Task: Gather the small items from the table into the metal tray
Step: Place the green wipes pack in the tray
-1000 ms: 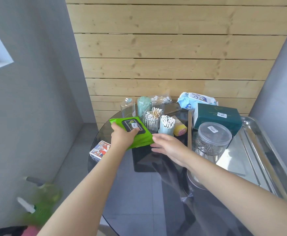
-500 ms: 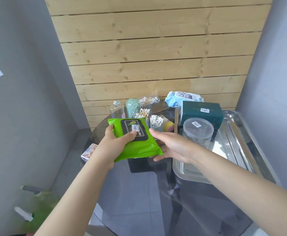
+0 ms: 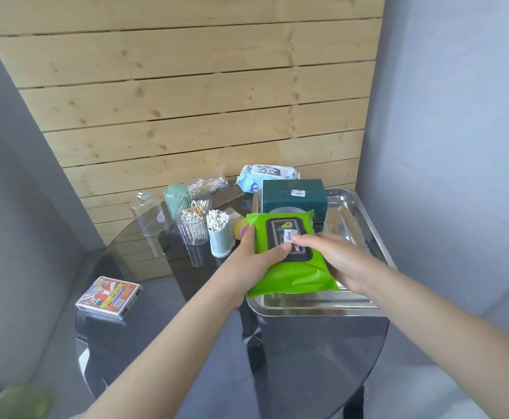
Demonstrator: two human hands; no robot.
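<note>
Gripping the green wipes pack [image 3: 289, 255] from both sides, the left hand [image 3: 254, 255] curls its thumb over the pack's top and fingers along its left edge, while the right hand [image 3: 334, 261] lays a thumb on the black lid and wraps its fingers under the right side. The pack hangs tilted over the near left part of the metal tray [image 3: 313, 305], which sits on the right of the dark glass surface [image 3: 307, 358]. Inside the tray, behind the pack, stands a dark green box [image 3: 294, 196]. Left of the tray stand cotton swab cups [image 3: 218, 234], a clear container [image 3: 148, 214] and a blue wipes pack [image 3: 265, 175]; a card box [image 3: 109, 297] lies well apart at the near left edge
</note>
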